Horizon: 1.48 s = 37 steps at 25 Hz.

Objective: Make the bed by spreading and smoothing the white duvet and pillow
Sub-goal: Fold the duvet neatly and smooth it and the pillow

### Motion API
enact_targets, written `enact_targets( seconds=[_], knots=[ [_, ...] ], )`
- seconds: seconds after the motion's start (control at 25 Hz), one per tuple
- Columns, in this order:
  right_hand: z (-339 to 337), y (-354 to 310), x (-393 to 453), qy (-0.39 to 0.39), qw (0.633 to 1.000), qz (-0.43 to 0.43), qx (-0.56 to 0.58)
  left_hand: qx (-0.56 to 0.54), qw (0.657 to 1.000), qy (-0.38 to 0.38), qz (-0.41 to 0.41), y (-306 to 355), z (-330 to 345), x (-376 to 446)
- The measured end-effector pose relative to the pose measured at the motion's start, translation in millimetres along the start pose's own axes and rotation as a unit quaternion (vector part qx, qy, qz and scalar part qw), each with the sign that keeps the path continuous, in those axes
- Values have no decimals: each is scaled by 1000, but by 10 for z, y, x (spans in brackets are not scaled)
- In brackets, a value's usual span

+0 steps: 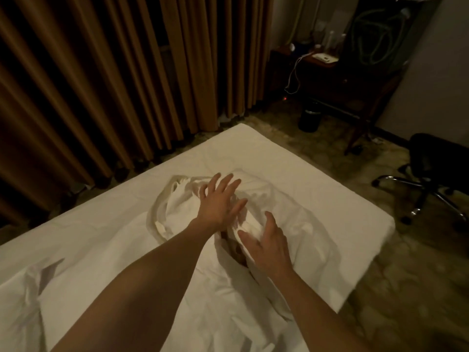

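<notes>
While both hands press the bunched white duvet, left hand fingers spread, right hand fingers loosely open, gripping nothing.

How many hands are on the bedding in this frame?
2. The left hand lies with fingers spread on the bunched white pillow. The right hand presses nearer the camera, on its lower right side. Neither visibly grips the fabric.

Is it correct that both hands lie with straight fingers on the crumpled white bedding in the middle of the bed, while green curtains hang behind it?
Not quite. The curtains are brown, not green, as the head view shows. The rest holds: the left hand and the right hand lie with straight fingers on the crumpled white bedding in the middle of the bed.
</notes>
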State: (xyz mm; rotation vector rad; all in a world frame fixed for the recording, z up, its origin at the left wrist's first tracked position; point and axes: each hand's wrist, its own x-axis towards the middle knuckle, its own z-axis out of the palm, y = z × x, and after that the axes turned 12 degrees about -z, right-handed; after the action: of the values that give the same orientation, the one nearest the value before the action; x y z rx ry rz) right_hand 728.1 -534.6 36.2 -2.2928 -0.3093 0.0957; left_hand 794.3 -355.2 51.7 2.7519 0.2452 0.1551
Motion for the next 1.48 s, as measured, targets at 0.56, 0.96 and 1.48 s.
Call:
enact_targets(
  seconds=[0.56, 0.96, 1.48],
  knots=[
    [345, 512, -420, 35, 988, 53, 139, 108, 990, -57, 67, 26, 100, -301],
    [129, 654, -506, -46, 986, 34, 159, 56, 994, -11, 97, 31, -109, -287],
    [17, 524, -1012, 135, 985, -68, 86, 67, 995, -23, 75, -349, -167, -788]
  ],
)
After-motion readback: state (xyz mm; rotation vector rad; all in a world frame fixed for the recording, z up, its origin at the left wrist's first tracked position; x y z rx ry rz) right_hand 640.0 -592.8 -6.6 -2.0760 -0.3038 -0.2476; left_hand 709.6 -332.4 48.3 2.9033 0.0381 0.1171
